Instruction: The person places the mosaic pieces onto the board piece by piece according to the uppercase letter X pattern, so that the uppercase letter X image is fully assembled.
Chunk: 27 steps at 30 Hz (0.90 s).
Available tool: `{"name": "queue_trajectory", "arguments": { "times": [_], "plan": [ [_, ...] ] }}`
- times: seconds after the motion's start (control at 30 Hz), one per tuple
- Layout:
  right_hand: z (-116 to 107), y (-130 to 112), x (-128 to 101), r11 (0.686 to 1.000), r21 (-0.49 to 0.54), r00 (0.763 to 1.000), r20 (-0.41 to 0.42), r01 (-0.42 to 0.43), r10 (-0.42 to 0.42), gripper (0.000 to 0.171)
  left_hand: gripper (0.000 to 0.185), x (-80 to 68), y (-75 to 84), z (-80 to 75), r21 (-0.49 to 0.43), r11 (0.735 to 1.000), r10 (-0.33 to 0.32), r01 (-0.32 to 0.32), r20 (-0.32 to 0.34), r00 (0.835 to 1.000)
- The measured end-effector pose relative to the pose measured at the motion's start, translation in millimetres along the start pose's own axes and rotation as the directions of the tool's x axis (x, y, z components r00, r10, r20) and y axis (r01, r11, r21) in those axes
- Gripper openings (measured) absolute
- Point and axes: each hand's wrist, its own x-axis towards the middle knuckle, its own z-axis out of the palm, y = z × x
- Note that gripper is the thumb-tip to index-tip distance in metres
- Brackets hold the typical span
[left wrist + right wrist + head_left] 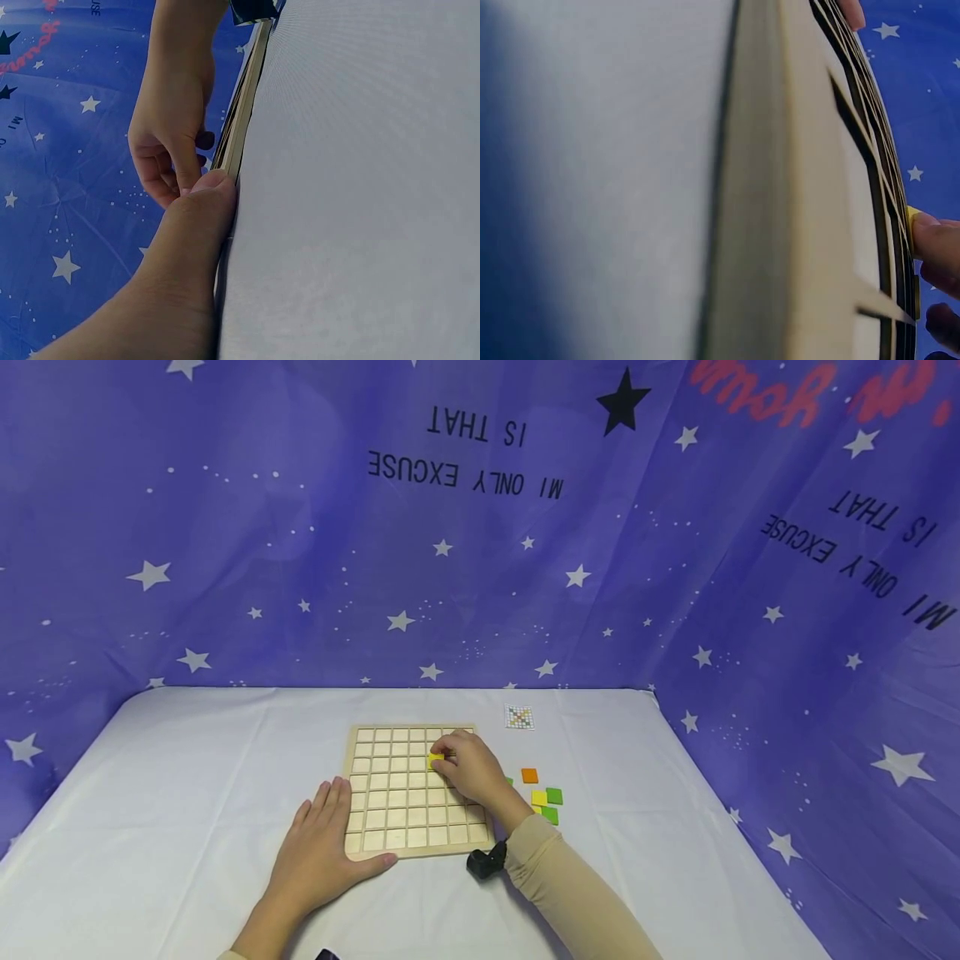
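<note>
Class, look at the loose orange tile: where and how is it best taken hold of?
Probably by two opposite edges, pinched from above: the orange tile is square and lies flat on the white cloth, which blocks a grip from beneath, while cloth showing all round leaves its edges free.

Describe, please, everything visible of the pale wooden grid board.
The pale, wood-looking square board has a rim and raised strips dividing it into small square cells. It lies flat on the white cloth. The left hand touches its left and near edges; the right hand pinches a yellow square tile over its far half, contact unclear.
</note>
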Motion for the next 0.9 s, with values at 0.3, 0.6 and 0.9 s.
{"name": "queue_trajectory", "arguments": {
  "times": [0.3, 0.6, 0.9],
  "plan": [
    [-1.0, 1.0, -4.6, 0.997, -0.077, 1.0, 0.002, 0.031, -0.031, 0.02, 0.136, -0.1, 0.1, -0.2, 0.004, 1.0, -0.008, 0.008, 0.017, 1.0],
    [-15.7, 14.9, -22.8, 0.999, -0.009, 0.999, -0.001, 0.034, -0.034, 0.026, 0.135, 0.1, 0.2, 0.5, 0.007, 1.0, -0.005, 0.005, 0.013, 1.0],
    [-50.9, 53.4, -46.9, 0.996, -0.01, 0.997, -0.005, -0.083, 0.083, 0.035, 0.135, 0.0, -0.3, 0.2, 0.003, 1.0, -0.008, 0.008, 0.02, 1.0]
  ]
}}
